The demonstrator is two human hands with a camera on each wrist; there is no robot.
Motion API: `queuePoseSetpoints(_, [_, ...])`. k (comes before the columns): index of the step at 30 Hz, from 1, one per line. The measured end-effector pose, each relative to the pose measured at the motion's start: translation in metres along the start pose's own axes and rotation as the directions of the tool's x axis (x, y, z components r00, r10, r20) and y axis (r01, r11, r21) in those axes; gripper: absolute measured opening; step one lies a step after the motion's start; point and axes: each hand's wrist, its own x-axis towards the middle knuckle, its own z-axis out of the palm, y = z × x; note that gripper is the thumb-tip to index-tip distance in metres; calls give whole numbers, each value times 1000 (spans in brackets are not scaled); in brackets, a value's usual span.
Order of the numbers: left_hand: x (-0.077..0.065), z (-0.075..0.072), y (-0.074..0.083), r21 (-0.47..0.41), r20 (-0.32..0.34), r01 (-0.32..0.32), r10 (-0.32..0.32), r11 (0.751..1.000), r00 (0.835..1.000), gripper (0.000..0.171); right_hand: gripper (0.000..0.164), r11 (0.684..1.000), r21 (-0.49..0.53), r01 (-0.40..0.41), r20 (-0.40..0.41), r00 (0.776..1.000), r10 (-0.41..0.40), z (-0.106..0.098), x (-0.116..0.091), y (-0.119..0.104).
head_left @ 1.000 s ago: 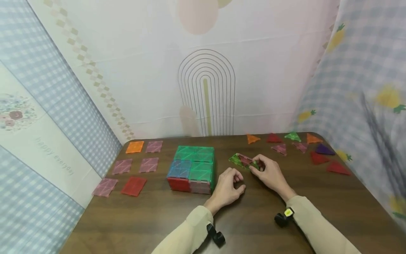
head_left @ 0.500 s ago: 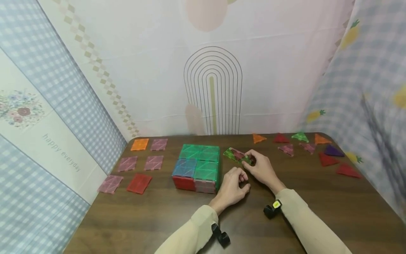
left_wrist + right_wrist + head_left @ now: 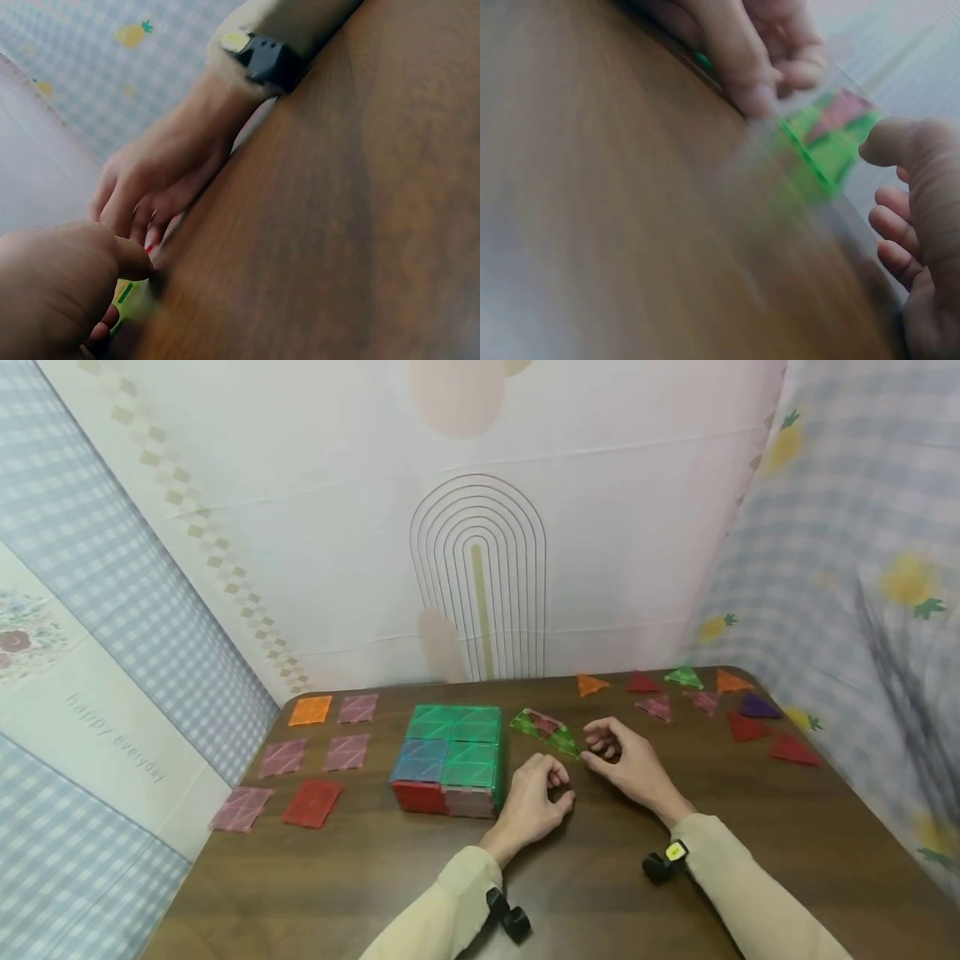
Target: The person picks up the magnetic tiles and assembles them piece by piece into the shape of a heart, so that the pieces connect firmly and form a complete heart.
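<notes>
A flat strip of joined see-through triangle tiles (image 3: pixel 545 724), green at both ends and pink between, lies on the table right of the tile box. My right hand (image 3: pixel 628 767) is at the strip's right tip with fingers loosely bent, holding nothing; whether the thumb touches the tip cannot be told. In the right wrist view the strip (image 3: pixel 826 135) shows beside the thumb. My left hand (image 3: pixel 531 803) rests on the table with loosely curled fingers and holds nothing. Close on its left stands a low box of magnetic tiles (image 3: pixel 450 760), with a green and blue top and red and pink front.
Loose square tiles lie at the left, among them an orange square (image 3: pixel 310 710) and a red square (image 3: pixel 312 803). Several triangle tiles are spread at the back right, including a purple triangle (image 3: pixel 760 706) and a green triangle (image 3: pixel 684 677). A fabric backdrop (image 3: pixel 360 568) borders the table.
The right hand has shifted the triangle strip left and turned it so its right end points nearer me, then let go of it. The left hand stays put. The head view shifted slightly.
</notes>
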Motion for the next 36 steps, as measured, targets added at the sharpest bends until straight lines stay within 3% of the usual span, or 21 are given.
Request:
queuePoseSetpoints(5, [-1, 0, 1, -13, 2, -3, 3, 1000, 1000, 22, 38, 998, -68, 3, -132, 991, -12, -36, -11, 22])
queuePoseSetpoints(8, [-1, -1, 1, -9, 7, -4, 4, 1000, 1000, 22, 39, 986, -162, -34, -203, 979, 0, -58, -14, 39])
queuePoseSetpoints(10, [-1, -1, 1, -8, 12, 0, 0, 1000, 1000, 23, 43, 971, -233, -50, -198, 980, 3, -70, -14, 48])
queuePoseSetpoints(13, [-1, -1, 1, -9, 21, -3, 3, 1000, 1000, 25, 52, 947, -317, -44, -103, 995, 11, -82, -15, 58])
queuePoseSetpoints(16, [-1, -1, 0, -16, 30, -20, 20, 1000, 999, 29, 58, 936, -350, -14, -1, 1000, 15, -84, -16, 60])
queuePoseSetpoints(18, [-1, -1, 0, -21, 36, -38, 38, 999, 999, 31, 54, 934, -357, -10, 25, 999, 20, -82, -19, 58])
queuePoseSetpoints(21, [0, -1, 0, -33, 44, -60, 61, 998, 997, 37, 42, 930, -367, -7, 2, 1000, 8, -79, -29, 49])
queuePoseSetpoints(25, [1, 0, 1, -52, 63, -86, 89, 995, 994, 45, 23, 927, -372, 53, -48, 996, -76, -77, -52, 32])
queuePoseSetpoints(29, [1, -2, 3, -59, 97, -91, 97, 994, 991, 55, 24, 933, -328, 147, -21, 986, -162, -71, -71, 14])
queuePoseSetpoints(36, [0, -5, 6, 5, 170, -66, 64, 998, 983, 65, 28, 964, -203, 172, 110, 982, -152, -51, -83, -8])
